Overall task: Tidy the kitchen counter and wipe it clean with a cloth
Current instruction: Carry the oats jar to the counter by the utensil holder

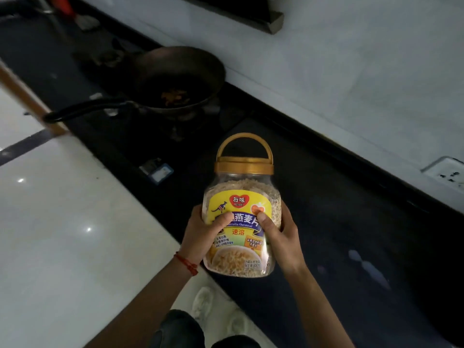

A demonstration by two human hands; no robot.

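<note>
At nine o'clock a pale glossy floor (pixel 62 222) fills the left side, catching small light spots. A dark counter (pixel 339 222) runs diagonally from eleven o'clock down to five o'clock.

At eleven o'clock a black wok (pixel 180 76) sits on the stove, its long handle (pixel 85 110) pointing toward nine o'clock; some brownish bits lie in its bottom. Just below the wok, toward the centre, a small blue-and-white card-like thing (pixel 157 170) lies on the counter edge; what it is cannot be told.

At the centre, a clear plastic oatmeal jar (pixel 242 222) with a gold lid (pixel 244 167) and loop handle is held up over the counter's front edge, upright and tilted slightly away. It is nearly full of oats and has a yellow label.

The left hand (pixel 200 234) grips the jar's left side, thumb pressed across the label and the other fingers wrapped behind, out of sight. A red string bracelet (pixel 187 263) circles that wrist. The right hand (pixel 281 232) clamps the jar's right side the same way, thumb on the label.

At six o'clock, pale shoes (pixel 221 310) stand on the floor.

At five o'clock faint whitish smears (pixel 369 267) mark the counter. At three o'clock a wall socket (pixel 447 174) is set in the grey wall (pixel 351 71).
</note>
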